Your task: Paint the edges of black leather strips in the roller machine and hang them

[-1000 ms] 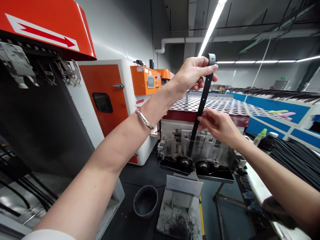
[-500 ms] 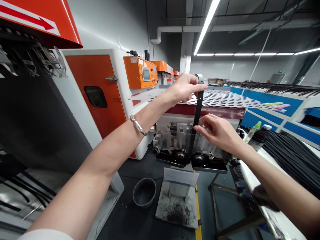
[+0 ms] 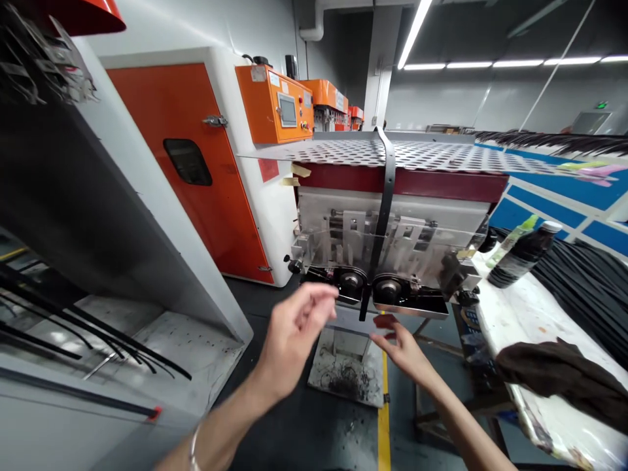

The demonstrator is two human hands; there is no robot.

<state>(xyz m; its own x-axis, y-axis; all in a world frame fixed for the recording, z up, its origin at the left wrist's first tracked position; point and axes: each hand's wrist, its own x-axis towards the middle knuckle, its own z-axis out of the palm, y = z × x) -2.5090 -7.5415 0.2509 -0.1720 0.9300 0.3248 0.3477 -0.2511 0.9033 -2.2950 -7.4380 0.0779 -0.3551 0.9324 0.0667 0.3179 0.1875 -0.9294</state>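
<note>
A black perforated strap (image 3: 381, 222) hangs over the front edge of a perforated metal sheet (image 3: 417, 156) and runs down between the two rollers (image 3: 369, 288) of a machine, behind a clear plastic guard (image 3: 392, 242). Below the rollers, my left hand (image 3: 294, 333) floats open, its fingers close to the strap's lower end but not touching it. My right hand (image 3: 400, 350) is also open, just under a small red piece (image 3: 385, 320). I cannot tell whether its fingertips touch that piece.
A grey tray with dark scraps (image 3: 346, 366) sits below the machine. To the right, a white bench (image 3: 534, 314) holds bottles (image 3: 520, 258), a dark cloth (image 3: 559, 373) and a bundle of black straps (image 3: 583, 294). Black strips (image 3: 73, 333) lie at the left; an orange-doored cabinet (image 3: 196, 170) stands behind.
Both hands have let go of the strap and dropped below the rollers. The strap now lies over the sheet's edge, and the view has tilted downward.
</note>
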